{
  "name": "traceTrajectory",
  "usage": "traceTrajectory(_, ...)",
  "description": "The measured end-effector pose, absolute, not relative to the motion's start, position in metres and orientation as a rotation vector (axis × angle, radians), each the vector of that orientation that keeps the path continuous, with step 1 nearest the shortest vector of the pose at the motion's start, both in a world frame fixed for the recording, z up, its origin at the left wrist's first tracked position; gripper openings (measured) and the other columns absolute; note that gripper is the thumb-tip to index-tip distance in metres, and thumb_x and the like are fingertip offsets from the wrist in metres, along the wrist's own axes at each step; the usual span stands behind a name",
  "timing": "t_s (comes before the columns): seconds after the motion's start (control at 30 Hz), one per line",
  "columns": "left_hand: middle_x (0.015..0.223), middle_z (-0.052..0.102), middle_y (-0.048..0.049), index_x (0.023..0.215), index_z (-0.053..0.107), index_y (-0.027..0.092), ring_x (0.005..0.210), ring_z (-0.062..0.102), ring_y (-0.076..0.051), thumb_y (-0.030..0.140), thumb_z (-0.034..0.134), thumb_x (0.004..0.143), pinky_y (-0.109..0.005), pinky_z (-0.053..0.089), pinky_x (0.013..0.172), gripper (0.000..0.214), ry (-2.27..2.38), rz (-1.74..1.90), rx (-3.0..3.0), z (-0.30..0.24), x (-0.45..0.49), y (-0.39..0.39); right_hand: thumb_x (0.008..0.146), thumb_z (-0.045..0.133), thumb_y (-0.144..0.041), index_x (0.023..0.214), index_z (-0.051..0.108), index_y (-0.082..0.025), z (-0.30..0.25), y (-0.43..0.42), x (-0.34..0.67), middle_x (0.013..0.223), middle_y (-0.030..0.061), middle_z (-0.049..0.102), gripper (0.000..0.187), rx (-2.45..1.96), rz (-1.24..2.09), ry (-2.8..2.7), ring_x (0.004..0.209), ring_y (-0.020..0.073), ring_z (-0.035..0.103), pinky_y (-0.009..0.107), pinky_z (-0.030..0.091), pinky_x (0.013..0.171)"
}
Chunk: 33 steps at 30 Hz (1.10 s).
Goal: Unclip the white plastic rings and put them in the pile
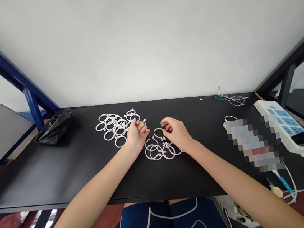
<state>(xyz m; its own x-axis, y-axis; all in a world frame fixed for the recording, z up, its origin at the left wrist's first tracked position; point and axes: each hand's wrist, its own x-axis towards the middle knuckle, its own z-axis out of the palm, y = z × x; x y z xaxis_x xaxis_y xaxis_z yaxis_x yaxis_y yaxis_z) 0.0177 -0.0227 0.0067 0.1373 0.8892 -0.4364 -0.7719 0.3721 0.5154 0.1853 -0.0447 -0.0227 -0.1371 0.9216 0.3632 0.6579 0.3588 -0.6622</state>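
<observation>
Just in front of my right hand (175,133) is a white plastic curtain ring (158,129), its edge pinched between thumb and fingertips. Below it lies a small group of similar rings (155,152), several of them unclasped with a gap. My left hand (138,135) rests at the right edge of a larger pile of white rings (110,136) that look closed. Its fingers are curled in, with part of a ring showing right behind them. Whether anything is inside that hand is hidden.
A crumpled black plastic bag (55,128) sits at the left of the black table (91,170). Eyeglasses (229,98) lie at the back right. A blurred phone-like device (253,143) with a cable and a white power strip (287,122) are on the right. A white wall stands behind.
</observation>
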Motion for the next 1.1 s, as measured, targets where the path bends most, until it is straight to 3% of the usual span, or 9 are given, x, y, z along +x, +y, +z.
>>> traceTrajectory(0.17, 0.048, 0.028, 0.0084, 0.064, 0.036, 0.019, 0.037, 0.029, -0.006, 0.041, 0.037, 0.099, -0.020, 0.032, 0.042, 0.041, 0.775, 1.135, 0.267, 0.0073, 0.0187, -0.0252, 0.079, 0.061, -0.009, 0.111, 0.058, -0.017, -0.0229, -0.0434, 0.1863, 0.085, 0.0023, 0.067, 0.034, -1.453, 0.422, -1.854, 0.061, 0.0132, 0.059, 0.029, 0.050, 0.065)
traceTrajectory(0.27, 0.049, 0.029, 0.0088, 0.065, 0.039, 0.019, 0.038, 0.030, -0.006, 0.035, 0.045, 0.095, -0.019, 0.033, 0.042, 0.035, 0.780, 1.106, 0.337, 0.0051, 0.0190, -0.0241, 0.080, 0.065, -0.016, 0.108, 0.060, -0.017, -0.0222, -0.0437, 0.1862, 0.083, 0.0027, 0.067, 0.029, -1.491, 0.399, -1.884, 0.063, 0.0146, 0.058, 0.030, 0.050, 0.066)
traceTrajectory(0.53, 0.050, 0.033, 0.0080, 0.067, 0.044, 0.018, 0.038, 0.032, -0.006, 0.032, 0.051, 0.091, -0.019, 0.035, 0.040, 0.028, 0.743, 0.945, 0.435, 0.0035, 0.0194, -0.0230, 0.078, 0.063, -0.010, 0.108, 0.062, -0.018, -0.0205, -0.0441, 0.1864, 0.075, -0.0005, 0.068, 0.031, -1.512, 0.488, -1.864, 0.057, 0.0128, 0.057, 0.027, 0.048, 0.065)
traceTrajectory(0.77, 0.050, 0.036, 0.0082, 0.068, 0.046, 0.018, 0.039, 0.033, -0.006, 0.030, 0.059, 0.084, -0.018, 0.036, 0.041, 0.024, 0.757, 0.972, 0.509, -0.0005, 0.0193, -0.0212, 0.086, 0.057, -0.017, 0.090, 0.064, -0.020, -0.0200, -0.0452, 0.1849, 0.073, 0.0000, 0.065, 0.009, -1.479, 0.447, -1.853, 0.057, 0.0129, 0.056, 0.026, 0.046, 0.061)
traceTrajectory(0.87, 0.051, 0.036, 0.0085, 0.069, 0.047, 0.018, 0.040, 0.033, -0.005, 0.029, 0.062, 0.081, -0.017, 0.036, 0.041, 0.022, 0.783, 0.982, 0.550, -0.0022, 0.0188, -0.0205, 0.088, 0.054, -0.018, 0.083, 0.064, -0.021, -0.0191, -0.0464, 0.1839, 0.074, 0.0006, 0.066, 0.012, -1.451, 0.428, -1.843, 0.060, 0.0136, 0.058, 0.025, 0.046, 0.062)
traceTrajectory(1.1, 0.051, 0.039, 0.0080, 0.070, 0.049, 0.018, 0.040, 0.034, -0.006, 0.029, 0.063, 0.079, -0.018, 0.037, 0.041, 0.020, 0.822, 0.958, 0.620, -0.0005, 0.0189, -0.0218, 0.092, 0.052, -0.021, 0.087, 0.066, -0.020, -0.0157, -0.0499, 0.1819, 0.076, 0.0025, 0.067, 0.014, -1.277, 0.326, -1.785, 0.067, 0.0166, 0.062, 0.028, 0.049, 0.070)
